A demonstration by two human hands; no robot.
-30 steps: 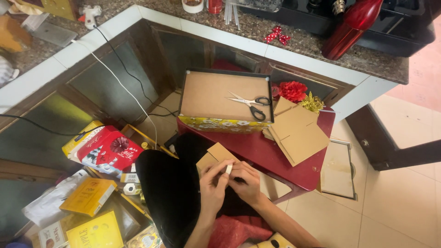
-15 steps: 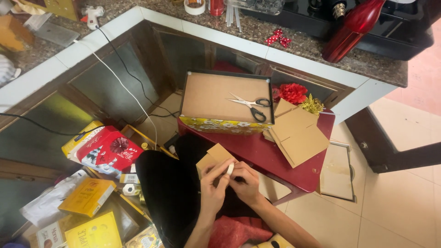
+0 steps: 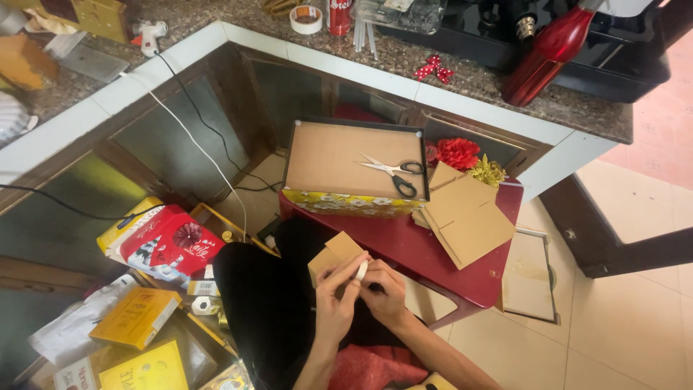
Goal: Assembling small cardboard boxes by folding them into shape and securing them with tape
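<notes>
The small cardboard piece (image 3: 336, 254) sits low in the middle of our view, just in front of the red table (image 3: 462, 278) and above our lap. Since a moment ago it has barely moved, and the hands stay close on it, so the work on it looks still under way, not done.

Biggest first. The stone counter (image 3: 462, 68) wraps around the top and the left, and its cupboard fronts make a wall behind the table. The red table has its near edge right by our hands. On it lies the big open box (image 3: 339, 155) with scissors (image 3: 393, 172) inside. Beside the box lie flat cardboard sheets (image 3: 469, 220), near the table's right edge. A red flower (image 3: 456, 152) sits behind them.

On the floor to the left lie a red packet (image 3: 170, 242) and yellow boxes (image 3: 137, 318), so that side is crowded. The right side has bare tiles, with more room to move.

Our left hand (image 3: 336, 307) grips the cardboard piece from below, fingers curled on it. Our right hand (image 3: 386, 289) pinches a small white roll (image 3: 360, 270), touching the piece's edge.
</notes>
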